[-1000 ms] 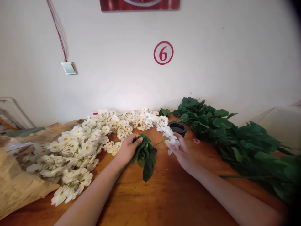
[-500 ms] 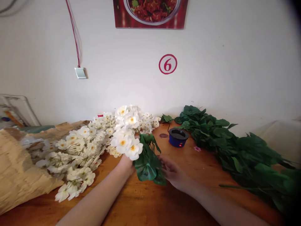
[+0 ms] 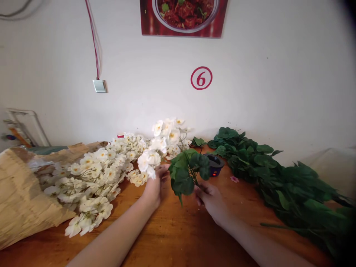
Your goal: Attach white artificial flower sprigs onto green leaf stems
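White artificial flowers with yellow centres [image 3: 160,142] rise above my left hand [image 3: 154,187], whose fingers close around their stem, mostly hidden. My right hand [image 3: 210,198] pinches the thin stems of a sprig of green artificial leaves [image 3: 183,172]. The sprig hangs between both hands, to the right of the flowers, and its leaves come close to my left fingertips. Behind the sprig, a small blue pot with a black bowl and a red light [image 3: 215,167] is partly covered from view.
A heap of white flowers [image 3: 102,167] spills from brown paper wrapping [image 3: 25,200] on the left. Along the right lies a long pile of green leaves [image 3: 267,167]. A pink blossom [image 3: 234,179] rests on the wooden table [image 3: 178,237], which meets a white wall.
The leaf sprig has turned and moved right, away from the flower stem, with its leaves now pointing up and left. The held flowers have shifted right and tilted away.
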